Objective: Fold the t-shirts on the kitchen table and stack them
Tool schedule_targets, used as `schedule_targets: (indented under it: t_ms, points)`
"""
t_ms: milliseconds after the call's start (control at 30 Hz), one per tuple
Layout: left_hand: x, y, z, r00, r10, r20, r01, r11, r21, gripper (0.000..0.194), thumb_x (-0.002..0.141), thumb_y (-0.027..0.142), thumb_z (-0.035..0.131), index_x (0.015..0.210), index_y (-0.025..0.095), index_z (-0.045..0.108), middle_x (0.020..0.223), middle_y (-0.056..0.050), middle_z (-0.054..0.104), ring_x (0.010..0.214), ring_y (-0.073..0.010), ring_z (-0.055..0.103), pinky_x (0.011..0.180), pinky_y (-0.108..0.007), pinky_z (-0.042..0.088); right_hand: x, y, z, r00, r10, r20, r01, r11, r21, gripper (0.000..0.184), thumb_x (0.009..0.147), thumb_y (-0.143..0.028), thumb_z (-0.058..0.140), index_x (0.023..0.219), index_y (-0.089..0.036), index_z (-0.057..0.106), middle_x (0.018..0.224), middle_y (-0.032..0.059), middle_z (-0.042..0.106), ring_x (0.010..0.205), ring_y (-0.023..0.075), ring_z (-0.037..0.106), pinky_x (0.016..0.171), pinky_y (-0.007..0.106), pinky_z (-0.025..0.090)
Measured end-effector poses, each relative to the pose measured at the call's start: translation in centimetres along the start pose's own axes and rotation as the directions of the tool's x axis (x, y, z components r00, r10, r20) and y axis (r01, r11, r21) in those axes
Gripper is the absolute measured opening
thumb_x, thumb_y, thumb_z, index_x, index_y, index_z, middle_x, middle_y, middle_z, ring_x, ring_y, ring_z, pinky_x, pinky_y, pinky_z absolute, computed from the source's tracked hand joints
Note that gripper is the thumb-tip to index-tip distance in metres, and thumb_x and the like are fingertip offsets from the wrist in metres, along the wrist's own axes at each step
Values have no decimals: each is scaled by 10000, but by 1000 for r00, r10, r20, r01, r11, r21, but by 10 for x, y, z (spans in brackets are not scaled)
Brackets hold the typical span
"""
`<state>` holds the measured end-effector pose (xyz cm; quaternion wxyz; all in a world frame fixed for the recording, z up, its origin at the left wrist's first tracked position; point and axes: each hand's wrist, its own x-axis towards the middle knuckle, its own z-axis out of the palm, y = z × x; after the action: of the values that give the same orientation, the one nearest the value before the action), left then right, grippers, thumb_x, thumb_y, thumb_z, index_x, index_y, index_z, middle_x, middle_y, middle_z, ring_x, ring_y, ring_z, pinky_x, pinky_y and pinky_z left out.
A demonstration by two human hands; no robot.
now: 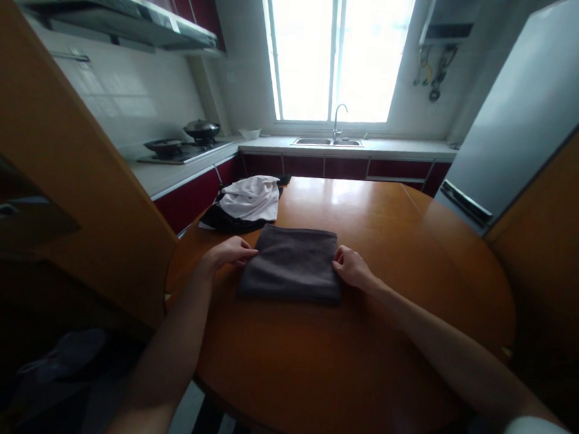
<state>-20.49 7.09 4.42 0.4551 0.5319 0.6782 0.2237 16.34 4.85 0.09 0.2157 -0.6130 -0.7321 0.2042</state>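
A dark grey cloth (293,264), folded into a flat, nearly square bundle, lies on the wooden table (358,369). Whether it is a garment I cannot tell. At its left edge my left hand (234,249) is closed, with thumb and fingertips pinching the side. My right hand (353,267) pinches the opposite edge, its fingers curled in. Both hands sit a little above the middle of the cloth's sides. Beyond my left hand, a loose heap holds a white cloth (253,197) on top of black cloth (229,221).
The round table reaches toward a counter (275,146) with a sink (329,142) under the window. Left of it, a lidded wok (201,128) and a pan (163,145) stand on the stove. A fridge (523,108) rises at the right, and wooden panels flank both sides.
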Motion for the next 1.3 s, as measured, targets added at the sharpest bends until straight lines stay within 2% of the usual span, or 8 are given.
schedule_targets:
  t_ms: [133, 367, 600, 733, 867, 967, 1100, 1300]
  points:
    - [-3, 5, 2, 1000, 2, -12, -2, 1000, -18, 568, 367, 513, 943, 701, 114, 714, 719, -71, 715, 666, -190, 666, 612, -249, 528, 0, 1, 0, 999, -29, -23, 30, 998, 62, 66, 841, -189, 622, 898, -207, 595, 862, 20, 689, 757, 152, 607, 634, 237, 378]
    - [-14, 22, 12, 1000, 17, -17, -17, 1000, 25, 555, 399, 522, 933, 704, 120, 700, 709, -57, 700, 652, -180, 658, 567, -220, 490, 12, 4, -11, 999, -39, -1, 39, 999, 17, 160, 804, -176, 606, 956, -223, 614, 904, 23, 690, 807, 173, 612, 638, 248, 355]
    - [15, 37, 51, 999, 9, 38, -9, 1000, 0, 546, 366, 547, 942, 664, 162, 698, 695, -43, 702, 657, -186, 662, 588, -249, 536, 27, 47, -49, 1000, -4, -13, 4, 1000, 30, 209, 754, -161, 648, 953, -226, 640, 921, 14, 700, 813, 174, 612, 620, 237, 358]
    - [39, 63, 90, 998, 48, 47, -48, 999, 6, 530, 362, 543, 932, 627, 156, 685, 651, -43, 681, 620, -177, 654, 577, -252, 538, 39, 92, -76, 999, 12, -30, -11, 1000, 19, 191, 768, -148, 650, 950, -209, 647, 915, 17, 696, 802, 160, 603, 621, 226, 363]
    - [70, 101, 137, 983, 167, 72, -171, 984, 51, 525, 421, 572, 911, 624, 143, 687, 597, -44, 669, 560, -164, 626, 527, -250, 512, 55, 149, -107, 997, 46, -68, -46, 999, 10, 165, 808, -131, 644, 966, -182, 646, 890, 20, 688, 754, 132, 594, 611, 211, 373]
    - [97, 135, 180, 969, 223, 107, -228, 973, 39, 496, 475, 545, 915, 599, 135, 666, 572, -50, 665, 537, -158, 621, 514, -248, 514, 65, 195, -134, 988, 93, -121, -94, 996, -5, 142, 848, -124, 630, 984, -161, 639, 895, 30, 689, 738, 114, 590, 620, 199, 384]
    - [132, 184, 245, 964, 217, 157, -213, 976, -38, 412, 570, 431, 924, 611, 124, 651, 574, -55, 674, 528, -154, 638, 541, -254, 560, 78, 258, -173, 964, 176, -199, -190, 980, -57, 127, 862, -118, 625, 982, -159, 638, 911, 34, 691, 743, 111, 587, 628, 197, 382]
    - [177, 242, 332, 948, 284, 141, -272, 957, -99, 335, 696, 289, 882, 610, 109, 614, 510, -33, 632, 462, -137, 616, 485, -236, 557, 103, 336, -222, 908, 317, -273, -365, 919, -147, 156, 864, -150, 654, 1017, -176, 638, 935, 40, 703, 785, 135, 608, 670, 210, 398]
